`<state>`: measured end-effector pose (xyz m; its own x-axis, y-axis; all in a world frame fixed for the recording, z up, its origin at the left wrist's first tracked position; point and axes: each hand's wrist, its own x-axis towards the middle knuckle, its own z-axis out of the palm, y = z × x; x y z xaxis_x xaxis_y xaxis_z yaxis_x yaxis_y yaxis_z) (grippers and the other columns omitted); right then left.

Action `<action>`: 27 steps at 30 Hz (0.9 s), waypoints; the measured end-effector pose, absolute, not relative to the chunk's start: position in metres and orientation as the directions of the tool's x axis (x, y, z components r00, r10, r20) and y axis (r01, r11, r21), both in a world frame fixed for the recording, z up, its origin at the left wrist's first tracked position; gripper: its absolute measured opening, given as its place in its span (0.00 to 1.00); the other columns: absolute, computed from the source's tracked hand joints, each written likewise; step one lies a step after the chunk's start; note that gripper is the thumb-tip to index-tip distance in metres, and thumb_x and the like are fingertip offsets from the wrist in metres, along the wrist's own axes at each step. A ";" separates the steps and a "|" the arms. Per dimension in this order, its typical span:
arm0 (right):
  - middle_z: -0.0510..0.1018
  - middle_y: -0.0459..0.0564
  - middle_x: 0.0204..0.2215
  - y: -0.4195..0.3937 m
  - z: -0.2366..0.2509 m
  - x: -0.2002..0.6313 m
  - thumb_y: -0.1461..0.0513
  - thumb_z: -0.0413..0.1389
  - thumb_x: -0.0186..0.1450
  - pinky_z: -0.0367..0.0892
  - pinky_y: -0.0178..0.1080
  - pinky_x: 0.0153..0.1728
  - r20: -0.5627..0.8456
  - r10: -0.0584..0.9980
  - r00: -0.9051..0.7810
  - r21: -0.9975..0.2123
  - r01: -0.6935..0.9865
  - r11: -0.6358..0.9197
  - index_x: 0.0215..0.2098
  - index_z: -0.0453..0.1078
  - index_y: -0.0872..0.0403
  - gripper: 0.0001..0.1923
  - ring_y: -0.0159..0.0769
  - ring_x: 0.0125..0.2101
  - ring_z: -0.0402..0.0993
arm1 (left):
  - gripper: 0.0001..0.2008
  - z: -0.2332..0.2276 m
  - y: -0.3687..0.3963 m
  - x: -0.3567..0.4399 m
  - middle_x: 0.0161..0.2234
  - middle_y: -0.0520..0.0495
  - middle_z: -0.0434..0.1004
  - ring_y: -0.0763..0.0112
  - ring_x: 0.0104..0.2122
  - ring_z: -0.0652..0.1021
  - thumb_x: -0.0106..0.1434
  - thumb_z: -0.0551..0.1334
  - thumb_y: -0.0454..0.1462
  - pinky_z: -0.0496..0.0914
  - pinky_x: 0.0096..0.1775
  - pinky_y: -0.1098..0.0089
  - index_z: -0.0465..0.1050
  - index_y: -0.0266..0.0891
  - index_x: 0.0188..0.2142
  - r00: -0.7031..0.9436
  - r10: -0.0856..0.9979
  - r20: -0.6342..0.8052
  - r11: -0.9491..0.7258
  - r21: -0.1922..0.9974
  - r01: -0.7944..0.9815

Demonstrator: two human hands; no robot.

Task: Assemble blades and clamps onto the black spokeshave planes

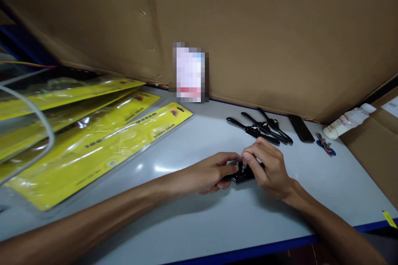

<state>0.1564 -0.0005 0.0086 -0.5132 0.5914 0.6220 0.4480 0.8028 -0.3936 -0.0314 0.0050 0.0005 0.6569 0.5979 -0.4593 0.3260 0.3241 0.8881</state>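
Observation:
A black spokeshave [243, 175] is held low over the grey table, with small silver screws showing on its middle. My left hand [219, 172] is closed around its left end, thumb and forefinger near the screws. From the right, my right hand [269, 165] pinches at the top of the tool beside the screws; its fingertips partly hide what they grip. Just beyond the hands lie three more black spokeshaves [260, 128], fanned across each other.
Yellow packaging cards [130, 140] in clear plastic overlap on the left, a pale cable [43, 118] over them. A blurred-out upright item [189, 74] leans on the cardboard wall [264, 37]. A dark phone [301, 128], small metal parts [326, 145] and a bottle [348, 122] are at right.

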 end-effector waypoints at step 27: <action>0.71 0.46 0.20 0.026 0.022 0.197 0.59 0.48 0.73 0.61 0.39 0.27 0.752 0.617 -0.230 -0.359 0.642 0.677 0.22 0.64 0.51 0.21 0.34 0.22 0.67 | 0.17 0.000 0.005 -0.034 0.19 0.63 0.54 0.81 0.15 0.51 0.57 0.61 0.47 0.44 0.17 0.75 0.62 0.42 0.42 0.535 0.738 -0.412 0.384 0.908 0.170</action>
